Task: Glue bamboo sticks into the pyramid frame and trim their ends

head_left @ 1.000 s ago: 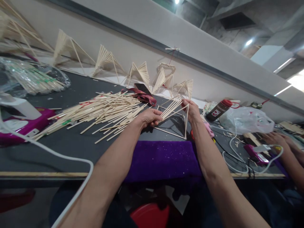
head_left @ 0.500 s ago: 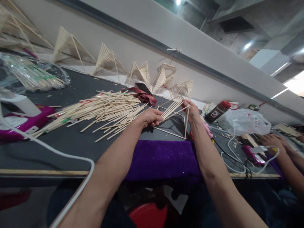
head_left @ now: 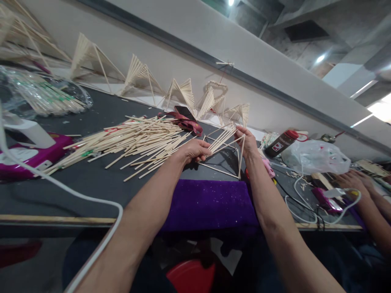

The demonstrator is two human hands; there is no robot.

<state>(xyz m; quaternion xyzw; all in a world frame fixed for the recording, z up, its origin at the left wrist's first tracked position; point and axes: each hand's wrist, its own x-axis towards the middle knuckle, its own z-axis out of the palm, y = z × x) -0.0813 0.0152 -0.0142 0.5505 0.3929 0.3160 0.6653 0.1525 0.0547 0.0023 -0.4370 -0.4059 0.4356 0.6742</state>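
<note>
A stick frame [head_left: 220,169] of thin pale wooden sticks stands on the dark table, with a fan of sticks [head_left: 222,139] across its upper part. My left hand [head_left: 198,150] pinches the lower left ends of the fan. At its upper right end, the fingers of my right hand [head_left: 247,140] are closed on the frame near a corner. A large pile of loose sticks [head_left: 146,136] lies left of my left hand. The purple cloth [head_left: 214,203] is spread at the table edge below both hands.
Finished-looking stick models [head_left: 181,95] line the wall. A bagged bundle of sticks [head_left: 45,93] and a magenta device [head_left: 58,148] are at left. At right are a dark bottle [head_left: 282,143], a plastic bag [head_left: 317,156], cables and another person's hands [head_left: 354,183].
The view has shifted very slightly. Both hands keep their hold on the stick frame, with hardly any movement.
</note>
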